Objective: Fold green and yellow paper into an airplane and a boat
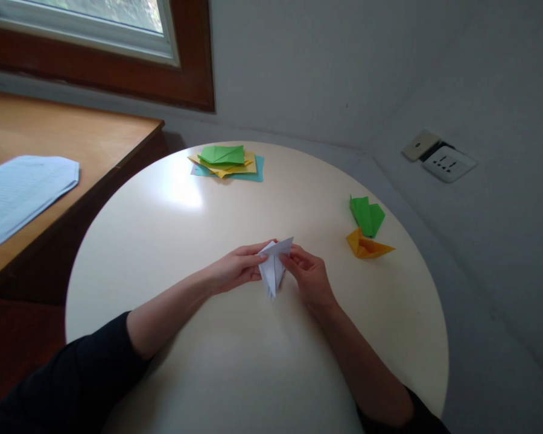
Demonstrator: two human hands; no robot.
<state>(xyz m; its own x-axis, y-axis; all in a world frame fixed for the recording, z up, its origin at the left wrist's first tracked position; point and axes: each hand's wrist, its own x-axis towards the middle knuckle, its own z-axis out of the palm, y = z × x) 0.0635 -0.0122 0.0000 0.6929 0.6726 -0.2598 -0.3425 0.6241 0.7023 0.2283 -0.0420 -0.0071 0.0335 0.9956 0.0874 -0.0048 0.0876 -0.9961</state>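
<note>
Between my two hands is a piece of white folded paper [271, 271], with a flap angled across its top and narrow points at the bottom. My left hand [238, 266] pinches its left side, thumb on the front and fingers behind. On the other side my right hand [310, 274] grips the upper right part between thumb and fingers. The paper is held over the near middle of the round table. Some fingertips are hidden behind it.
A round cream table [235, 374] carries a stack of coloured papers [221, 157] at the back, plus a green folded paper [367, 216] and an orange paper boat [366, 245] at right. Left is a wooden desk [117, 129] with white sheets [27, 187]. A wall socket [449, 163] is at right.
</note>
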